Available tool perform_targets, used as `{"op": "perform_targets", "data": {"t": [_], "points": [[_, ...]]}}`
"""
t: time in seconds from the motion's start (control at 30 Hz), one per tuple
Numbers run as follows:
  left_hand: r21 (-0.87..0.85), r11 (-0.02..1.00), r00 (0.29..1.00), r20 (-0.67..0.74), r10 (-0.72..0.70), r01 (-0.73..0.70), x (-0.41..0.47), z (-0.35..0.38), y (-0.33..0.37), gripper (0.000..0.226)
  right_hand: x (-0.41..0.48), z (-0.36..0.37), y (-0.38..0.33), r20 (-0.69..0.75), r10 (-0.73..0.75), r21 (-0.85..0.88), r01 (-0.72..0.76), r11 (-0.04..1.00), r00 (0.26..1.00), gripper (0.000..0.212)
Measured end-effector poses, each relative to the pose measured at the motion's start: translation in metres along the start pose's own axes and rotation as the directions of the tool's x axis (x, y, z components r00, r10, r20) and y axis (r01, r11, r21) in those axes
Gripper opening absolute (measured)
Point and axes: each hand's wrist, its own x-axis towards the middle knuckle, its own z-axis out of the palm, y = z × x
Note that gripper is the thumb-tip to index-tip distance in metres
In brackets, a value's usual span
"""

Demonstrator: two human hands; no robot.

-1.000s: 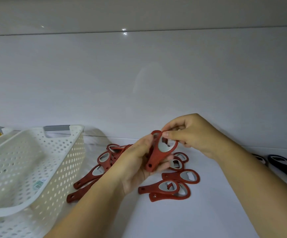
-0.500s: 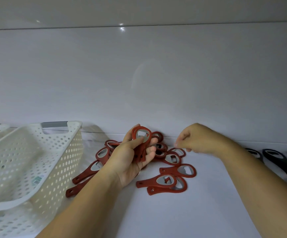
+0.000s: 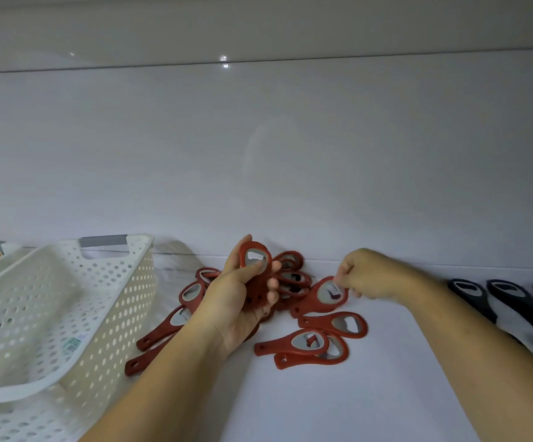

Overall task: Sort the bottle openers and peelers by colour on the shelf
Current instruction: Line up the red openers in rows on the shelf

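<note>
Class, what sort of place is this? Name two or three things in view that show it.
Probably a shop display being stocked: many identical red openers lie piled on a white shelf, black openers are grouped to the right, and a white basket carries a sticker.

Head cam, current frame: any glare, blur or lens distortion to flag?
Head view: dim, even light with soft shadows; small glare spots on the glossy back wall near the top seam; right hand slightly motion-smeared; basket at the left soft; black openers at the right edge stretched by the wide lens; red openers readable.
</note>
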Motion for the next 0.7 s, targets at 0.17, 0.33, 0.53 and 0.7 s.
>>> {"op": "perform_targets", "data": {"t": [0.17, 0.33, 0.53, 0.7], "points": [[-0.059, 0.998, 0.999, -0.027, 0.030, -0.031, 0.002, 0.001, 0.002, 0.042, -0.012, -0.029, -0.010, -0.186, -0.163, 0.200, 0.200, 0.959, 0.969, 0.015], [0.087, 0.993, 0.970, 0.221, -0.101, 0.083, -0.013, 0.009, -0.006, 0.030, -0.029, -0.026, -0.036, -0.131, -0.336, 0.327, 0.360, 0.874, 0.933, 0.014], [0.189, 0.980, 0.956, 0.273, -0.111, 0.060, -0.015, 0.007, -0.008, 0.048, -0.031, -0.012, -0.045, -0.106, -0.356, 0.413, 0.367, 0.833, 0.928, 0.009], [0.146, 0.988, 0.974, 0.211, -0.086, 0.056, -0.008, 0.002, -0.006, 0.044, -0.026, -0.017, -0.034, -0.151, -0.347, 0.270, 0.376, 0.886, 0.926, 0.010]]}}
